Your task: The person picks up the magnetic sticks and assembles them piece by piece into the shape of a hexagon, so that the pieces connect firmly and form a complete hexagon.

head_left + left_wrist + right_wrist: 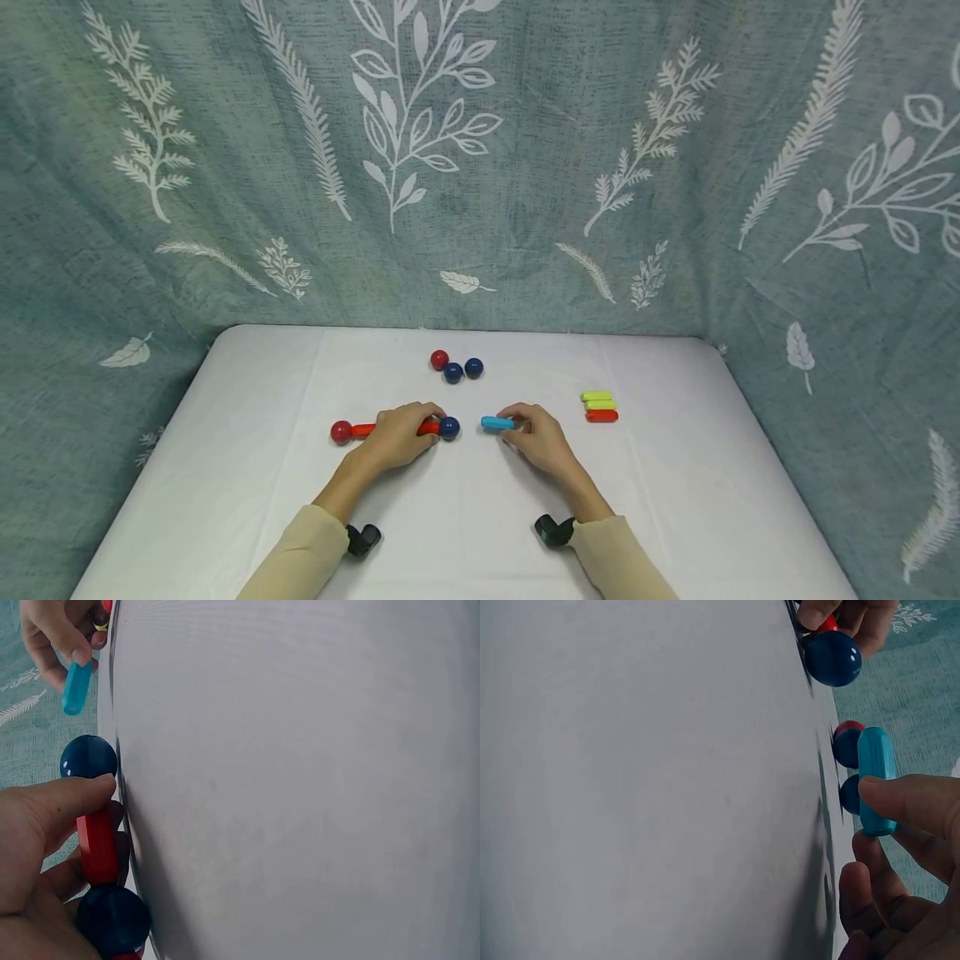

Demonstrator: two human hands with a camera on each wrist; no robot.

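My left hand (397,437) grips a joined row of balls and rods lying across the table. In the head view a red ball (341,432) forms its left end and a dark blue ball (449,428) its right end. The left wrist view shows a red rod (98,851) between that end ball and another blue ball (114,921), which the hand hides from the head camera. To the right, my right hand (543,442) pinches a light blue rod (877,761) between thumb and fingers. The rod's free end points left, a short gap from the end ball.
Farther back on the white table (675,500) sit a loose red ball (439,360) and two dark blue balls (474,367). Right of the right hand, two yellow-green rods (597,397) and a red rod (602,416) lie side by side. A patterned green curtain (525,167) hangs behind.
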